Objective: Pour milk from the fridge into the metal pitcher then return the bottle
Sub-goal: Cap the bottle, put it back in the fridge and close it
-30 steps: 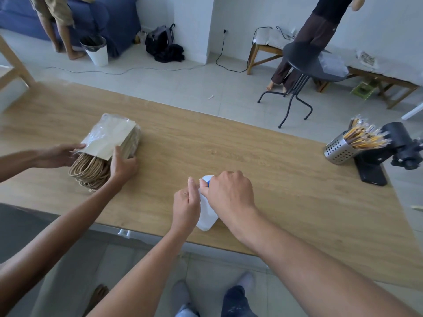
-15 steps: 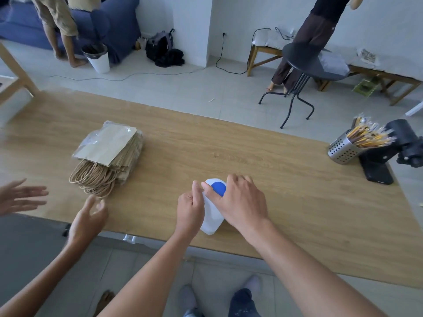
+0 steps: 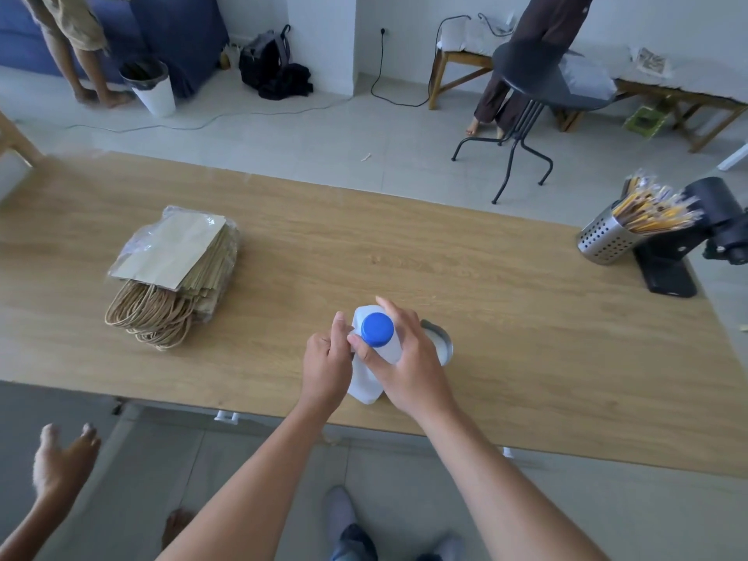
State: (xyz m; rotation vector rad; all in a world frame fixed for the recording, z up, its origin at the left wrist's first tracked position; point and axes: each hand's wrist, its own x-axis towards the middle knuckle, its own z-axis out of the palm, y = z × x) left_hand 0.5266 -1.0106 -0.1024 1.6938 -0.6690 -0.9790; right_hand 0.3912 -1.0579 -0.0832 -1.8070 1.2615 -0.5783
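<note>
A white plastic milk bottle (image 3: 366,382) with a blue cap (image 3: 377,329) stands upright near the front edge of the wooden table (image 3: 526,317). My left hand (image 3: 327,368) grips the bottle's left side. My right hand (image 3: 404,358) wraps its upper right side, with the thumb and fingers just below the cap. The metal pitcher (image 3: 439,344) stands right behind my right hand, mostly hidden; its rim and pale inside show.
A plastic-wrapped stack of paper bags (image 3: 174,273) lies at the table's left. A perforated metal holder of sticks (image 3: 607,236) and a black device (image 3: 684,253) stand at the right edge. Another person's hand (image 3: 60,463) hovers low at the left.
My right hand has slid off the cap, so the blue cap shows fully and the pitcher appears behind. The other person's hands left the paper bags and pulled back to the lower left.
</note>
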